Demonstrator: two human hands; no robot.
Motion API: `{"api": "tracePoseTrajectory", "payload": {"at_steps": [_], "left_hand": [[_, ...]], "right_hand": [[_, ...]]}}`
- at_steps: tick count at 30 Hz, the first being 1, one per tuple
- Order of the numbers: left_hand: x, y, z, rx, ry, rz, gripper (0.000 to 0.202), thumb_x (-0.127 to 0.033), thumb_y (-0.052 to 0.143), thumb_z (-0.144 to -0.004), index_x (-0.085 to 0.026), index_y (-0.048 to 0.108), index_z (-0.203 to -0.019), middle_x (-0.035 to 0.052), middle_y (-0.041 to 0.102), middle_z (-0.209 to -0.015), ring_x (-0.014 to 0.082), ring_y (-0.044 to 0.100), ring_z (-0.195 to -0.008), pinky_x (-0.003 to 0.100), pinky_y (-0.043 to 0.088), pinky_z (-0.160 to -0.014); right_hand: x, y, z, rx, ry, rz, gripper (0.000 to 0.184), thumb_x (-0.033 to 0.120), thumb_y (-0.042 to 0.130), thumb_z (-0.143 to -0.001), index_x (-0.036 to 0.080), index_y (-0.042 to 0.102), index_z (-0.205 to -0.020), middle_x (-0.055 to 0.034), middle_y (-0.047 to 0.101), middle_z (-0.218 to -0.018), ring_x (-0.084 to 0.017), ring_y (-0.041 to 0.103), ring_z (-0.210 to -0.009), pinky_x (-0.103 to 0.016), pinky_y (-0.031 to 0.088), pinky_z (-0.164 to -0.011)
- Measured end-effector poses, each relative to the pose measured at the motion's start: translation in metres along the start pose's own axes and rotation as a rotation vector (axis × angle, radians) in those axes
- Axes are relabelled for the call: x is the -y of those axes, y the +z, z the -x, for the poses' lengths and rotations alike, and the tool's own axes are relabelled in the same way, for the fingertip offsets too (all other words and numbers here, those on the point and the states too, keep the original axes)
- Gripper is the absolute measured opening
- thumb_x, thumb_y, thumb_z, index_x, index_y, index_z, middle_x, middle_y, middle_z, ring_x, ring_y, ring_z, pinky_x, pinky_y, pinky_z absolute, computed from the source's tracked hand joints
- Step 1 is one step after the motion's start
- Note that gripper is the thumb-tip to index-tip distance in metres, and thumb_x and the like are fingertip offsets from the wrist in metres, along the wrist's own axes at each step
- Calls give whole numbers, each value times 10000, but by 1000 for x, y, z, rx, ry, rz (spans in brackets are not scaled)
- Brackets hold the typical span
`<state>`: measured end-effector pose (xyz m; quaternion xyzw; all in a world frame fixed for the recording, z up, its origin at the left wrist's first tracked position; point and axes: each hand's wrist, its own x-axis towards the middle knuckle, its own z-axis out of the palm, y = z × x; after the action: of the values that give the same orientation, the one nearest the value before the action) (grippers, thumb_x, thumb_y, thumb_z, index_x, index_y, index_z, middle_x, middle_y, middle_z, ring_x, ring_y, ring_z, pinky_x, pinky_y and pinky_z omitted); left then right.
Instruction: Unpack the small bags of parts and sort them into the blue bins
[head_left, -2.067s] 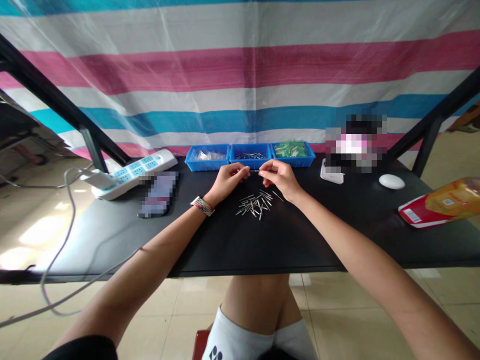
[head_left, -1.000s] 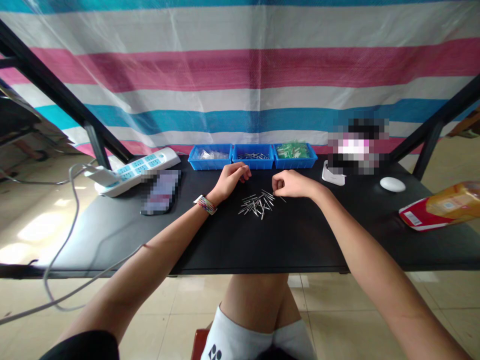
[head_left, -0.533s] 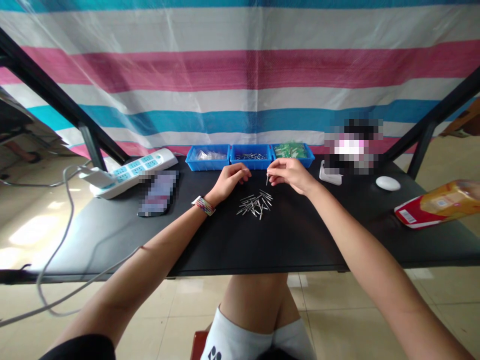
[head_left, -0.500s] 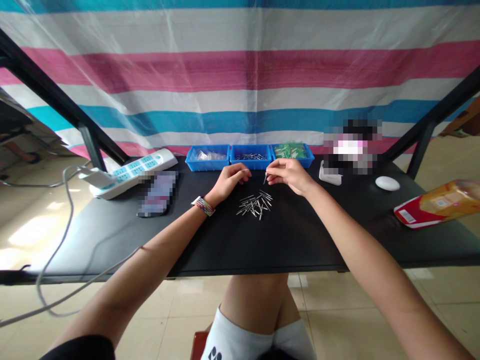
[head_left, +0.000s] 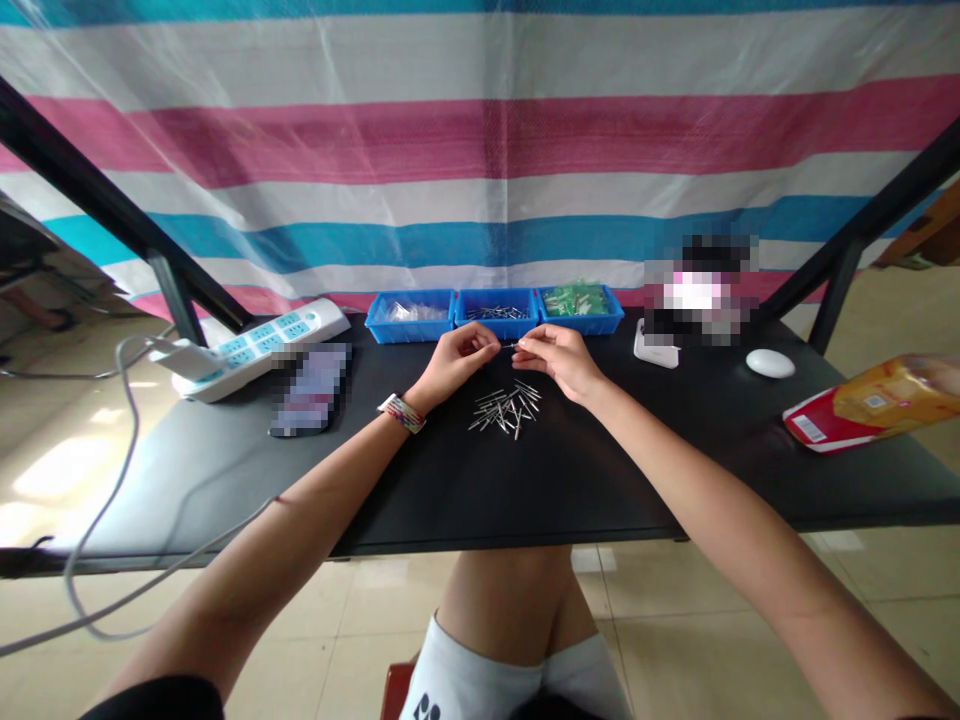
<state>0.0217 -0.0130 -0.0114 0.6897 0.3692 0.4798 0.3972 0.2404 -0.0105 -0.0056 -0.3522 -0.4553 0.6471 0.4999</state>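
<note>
A thin silvery metal pin [head_left: 508,347] lies level between my two hands, above the black table. My right hand [head_left: 561,362] pinches its right end between thumb and fingers. At the other end, the thumb and fingertips of my left hand [head_left: 461,362] are closed around the tip; whether a further small part sits there is hidden. Below the hands, several similar metal pins [head_left: 504,408] lie in a loose pile. Behind them stand three blue bins: the left bin [head_left: 409,332] holds clear plastic pieces, the middle bin [head_left: 495,326] metal pins, the right bin [head_left: 581,325] green packets or pieces.
On the left of the black table [head_left: 517,500] are a power strip [head_left: 262,345] with a plug and grey cable [head_left: 135,440], and a phone [head_left: 311,390]. At right lie a white case [head_left: 657,346], a white oval object [head_left: 770,363] and a tilted bottle [head_left: 874,405].
My right hand has moved left, closing the gap to my left hand. The pin has turned from hanging down to lying level between both hands. The view has shifted slightly.
</note>
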Motion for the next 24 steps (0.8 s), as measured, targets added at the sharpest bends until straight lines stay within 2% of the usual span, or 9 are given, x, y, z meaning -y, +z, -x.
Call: {"api": "tracePoseTrajectory", "payload": {"at_steps": [5, 16, 24], "left_hand": [[-1, 0, 0, -9, -5, -29, 307, -466, 829, -892, -171, 747, -914, 28, 667, -822, 146, 592, -742, 244, 479, -638], [-1, 0, -1, -55, -50, -95, 501, -644, 737, -934, -171, 696, -772, 38, 691, -731, 143, 608, -660, 252, 480, -613], [-2, 0, 0, -38, -27, 16, 357, -508, 835, -879, -178, 699, -899, 6, 640, -765, 138, 605, -686, 240, 498, -623]], "right_hand": [[0, 0, -1, -23, 1, -8, 324, 298, 993, -756, 173, 701, -820, -35, 785, -793, -180, 790, -751, -333, 723, -770], [2, -1, 1, 23, -94, 174, 385, 391, 988, -672, 188, 708, -841, 12, 716, -774, -143, 726, -656, -282, 674, -644], [-2, -1, -3, 2, -111, 245, 500, 602, 960, -684, 182, 724, -819, -32, 751, -768, -124, 658, -581, -253, 618, -535]]}}
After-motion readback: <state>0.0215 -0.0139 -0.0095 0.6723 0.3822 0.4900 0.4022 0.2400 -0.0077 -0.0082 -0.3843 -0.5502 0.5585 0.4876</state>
